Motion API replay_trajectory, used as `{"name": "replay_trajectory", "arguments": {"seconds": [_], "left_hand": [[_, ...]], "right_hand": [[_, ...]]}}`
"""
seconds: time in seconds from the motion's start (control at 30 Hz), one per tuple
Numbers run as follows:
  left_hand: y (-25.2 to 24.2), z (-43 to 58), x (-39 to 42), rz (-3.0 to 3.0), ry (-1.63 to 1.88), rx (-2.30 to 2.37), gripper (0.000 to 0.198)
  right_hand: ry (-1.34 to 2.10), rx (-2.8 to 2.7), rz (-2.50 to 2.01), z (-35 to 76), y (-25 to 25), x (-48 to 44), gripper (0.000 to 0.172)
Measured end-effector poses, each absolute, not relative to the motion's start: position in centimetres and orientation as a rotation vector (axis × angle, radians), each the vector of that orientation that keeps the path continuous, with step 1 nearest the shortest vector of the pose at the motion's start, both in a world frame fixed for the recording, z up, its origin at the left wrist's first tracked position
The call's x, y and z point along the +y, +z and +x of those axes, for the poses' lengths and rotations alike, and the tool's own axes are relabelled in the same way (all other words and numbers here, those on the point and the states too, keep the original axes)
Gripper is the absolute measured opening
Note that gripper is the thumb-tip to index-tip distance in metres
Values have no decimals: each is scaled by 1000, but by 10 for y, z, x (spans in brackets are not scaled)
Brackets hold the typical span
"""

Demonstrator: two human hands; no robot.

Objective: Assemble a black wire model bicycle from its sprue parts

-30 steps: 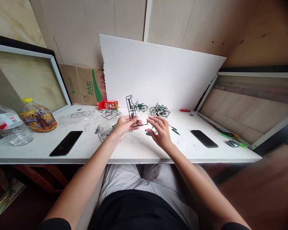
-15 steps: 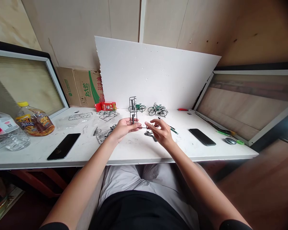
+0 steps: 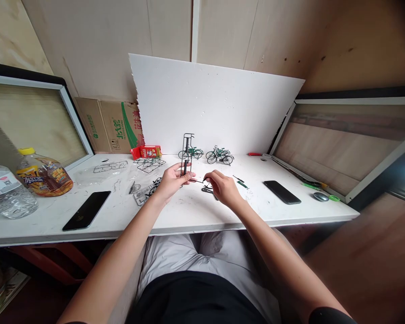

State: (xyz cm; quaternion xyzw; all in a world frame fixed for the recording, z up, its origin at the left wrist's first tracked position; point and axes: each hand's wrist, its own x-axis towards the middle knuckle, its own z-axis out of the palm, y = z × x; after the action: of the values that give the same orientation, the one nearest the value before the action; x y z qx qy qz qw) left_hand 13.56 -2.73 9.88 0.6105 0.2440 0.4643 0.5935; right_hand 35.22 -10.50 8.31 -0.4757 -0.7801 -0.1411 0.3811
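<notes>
Black plastic parts frame (image 3: 185,167), a thin ladder-like sprue, stands upright in my left hand (image 3: 170,182), pinched between thumb and fingers. From that hand a thin dark rod (image 3: 197,181) points right toward my right hand (image 3: 222,185). There the fingers are pressed together on a small black part at the rod's tip; its exact kind is too small to make out. Below my right hand lies a black plastic piece (image 3: 207,190), partly covered. Behind the hands stand green model bicycles (image 3: 219,155), and another model bicycle (image 3: 195,153) shows behind the frame.
Loose sprues and parts (image 3: 145,193) lie left of my hands, beside clear plastic wrap (image 3: 84,176). A phone (image 3: 87,210) and bottles (image 3: 45,173) are at left. Another phone (image 3: 282,192) lies right. Green scraps (image 3: 242,183) are near my right hand. A white board (image 3: 216,103) stands behind.
My right hand's fingers, spread beside the rod before, have closed on the small part at its tip. My left hand keeps its hold on the frame. The whole view has shifted slightly.
</notes>
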Motion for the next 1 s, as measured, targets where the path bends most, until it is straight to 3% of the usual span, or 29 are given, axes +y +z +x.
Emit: {"name": "replay_trajectory", "arguments": {"seconds": [0.37,0.63,0.83,1.0], "left_hand": [[99,144,-41,1274,1059,384,85],[93,148,-37,1182,997,383,45],[85,153,-33,1161,1161,438,37],[83,150,-27,1175,1152,452,44]], "right_hand": [[-58,-1892,-1205,347,74,-102,24],[23,-1912,-1242,339,70,-101,21],[49,-1927,-1326,328,72,-105,43],[354,-1865,-1308,320,77,-108,49]]}}
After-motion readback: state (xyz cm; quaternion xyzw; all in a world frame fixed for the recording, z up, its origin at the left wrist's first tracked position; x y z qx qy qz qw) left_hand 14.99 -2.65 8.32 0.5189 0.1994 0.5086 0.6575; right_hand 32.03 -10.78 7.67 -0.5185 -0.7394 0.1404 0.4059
